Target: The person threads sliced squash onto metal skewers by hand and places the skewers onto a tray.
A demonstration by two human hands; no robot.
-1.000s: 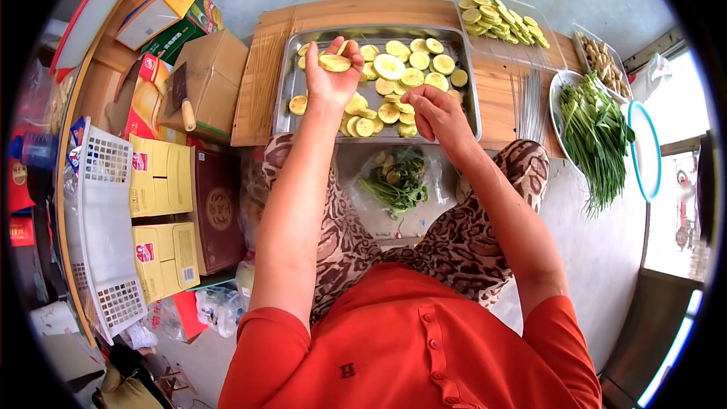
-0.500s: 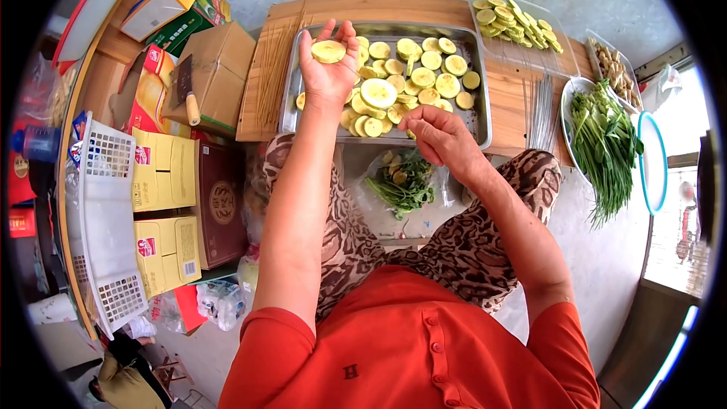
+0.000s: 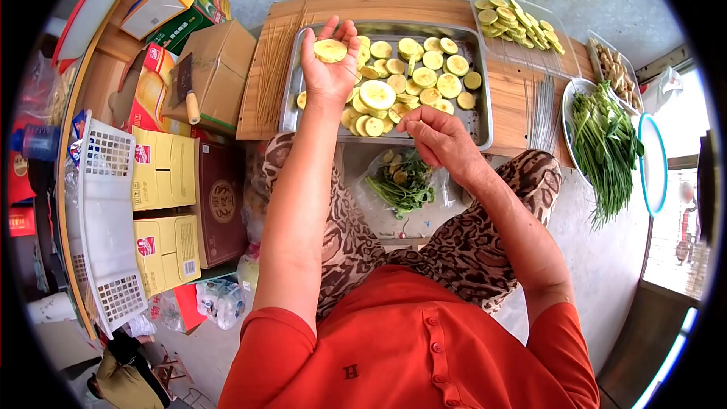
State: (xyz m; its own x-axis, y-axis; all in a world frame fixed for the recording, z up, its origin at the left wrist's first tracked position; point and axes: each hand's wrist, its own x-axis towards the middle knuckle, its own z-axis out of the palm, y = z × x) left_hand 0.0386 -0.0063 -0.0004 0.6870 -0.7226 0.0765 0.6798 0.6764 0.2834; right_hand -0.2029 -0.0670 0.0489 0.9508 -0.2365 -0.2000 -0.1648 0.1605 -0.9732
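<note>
The right hand [image 3: 441, 138] is just above the near rim of a metal tray [image 3: 471, 120], thumb and forefinger pinched; whether they grip something thin, I cannot tell. Just beyond its fingertips is a large pale squash-like slice [image 3: 377, 95]. The left hand [image 3: 331, 74] is palm up and half open, a yellow-green slice [image 3: 330, 51] resting against its loosely curled fingers. More slices fill the tray on the wooden bench [image 3: 379, 4]. Compared with one second ago, the left-hand slice shows more of its round face.
</note>
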